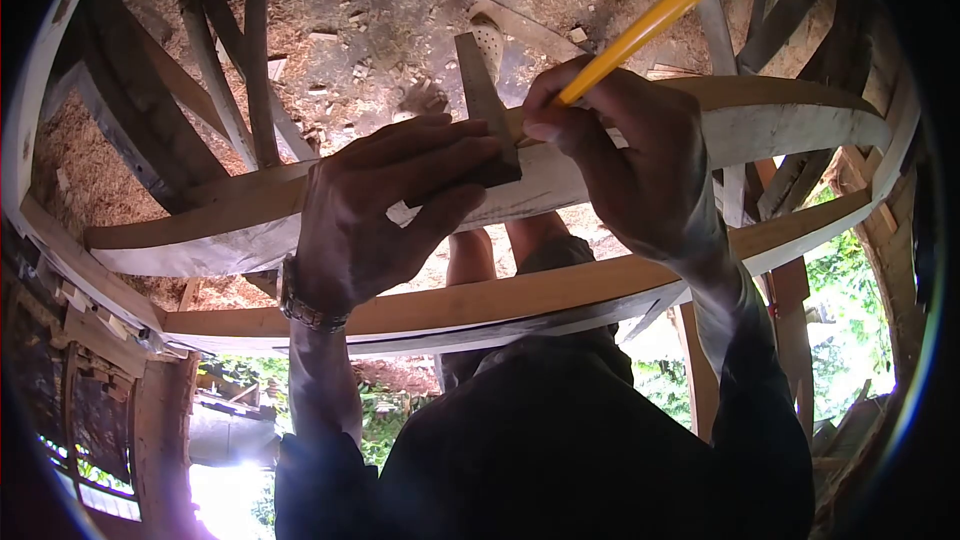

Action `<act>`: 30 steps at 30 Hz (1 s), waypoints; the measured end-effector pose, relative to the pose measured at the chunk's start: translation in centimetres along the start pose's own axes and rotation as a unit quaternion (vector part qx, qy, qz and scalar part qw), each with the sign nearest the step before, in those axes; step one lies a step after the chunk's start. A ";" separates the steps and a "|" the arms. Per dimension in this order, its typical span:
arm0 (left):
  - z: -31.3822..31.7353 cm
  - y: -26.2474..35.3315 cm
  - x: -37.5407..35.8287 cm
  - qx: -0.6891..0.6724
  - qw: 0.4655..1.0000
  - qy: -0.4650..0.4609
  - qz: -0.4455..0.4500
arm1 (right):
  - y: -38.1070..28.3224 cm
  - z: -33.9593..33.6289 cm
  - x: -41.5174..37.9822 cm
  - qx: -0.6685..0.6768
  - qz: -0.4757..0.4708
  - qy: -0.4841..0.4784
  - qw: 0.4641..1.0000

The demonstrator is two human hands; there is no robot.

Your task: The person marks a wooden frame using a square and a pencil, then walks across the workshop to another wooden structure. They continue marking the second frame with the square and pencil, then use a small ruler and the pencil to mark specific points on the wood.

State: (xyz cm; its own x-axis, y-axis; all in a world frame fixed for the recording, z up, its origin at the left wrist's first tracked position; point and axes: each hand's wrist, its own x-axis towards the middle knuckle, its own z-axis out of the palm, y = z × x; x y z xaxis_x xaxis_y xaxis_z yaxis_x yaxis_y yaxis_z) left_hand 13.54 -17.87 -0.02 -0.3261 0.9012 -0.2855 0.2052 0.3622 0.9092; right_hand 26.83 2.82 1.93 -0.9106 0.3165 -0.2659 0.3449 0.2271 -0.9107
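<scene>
A curved wooden beam (770, 130) crosses the view in front of me, with a pale side face. My left hand (385, 195) presses a try square (487, 105) against this beam, its fingers over the dark stock and its thin blade pointing away from me. A yellow pencil (640, 35) with a pink eraser is pinched in my right hand (635, 150), just right of the square. The pencil's tip is hidden by the fingers, close to the beam's top. A watch is on my left wrist.
A second curved beam (480, 305) runs nearer to my body. Long timbers (150, 110) lean at the left, and more stand at the right. Wood chips and shavings (370, 10) cover the ground beyond. Wooden posts (160, 440) rise at the lower left.
</scene>
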 end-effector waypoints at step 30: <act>0.0 0.2 0.2 -0.030 1.000 0.000 -0.008 | -0.3 -1.3 0.5 0.028 0.134 -0.057 0.989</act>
State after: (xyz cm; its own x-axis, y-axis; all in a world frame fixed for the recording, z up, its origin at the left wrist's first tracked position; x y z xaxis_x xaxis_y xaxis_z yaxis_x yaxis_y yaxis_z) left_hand 13.52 -17.59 0.12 -0.3289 0.8957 -0.2992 0.1454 0.3611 0.9211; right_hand 26.52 4.10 2.41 -0.8091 0.2518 -0.5309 0.5668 0.0964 -0.8182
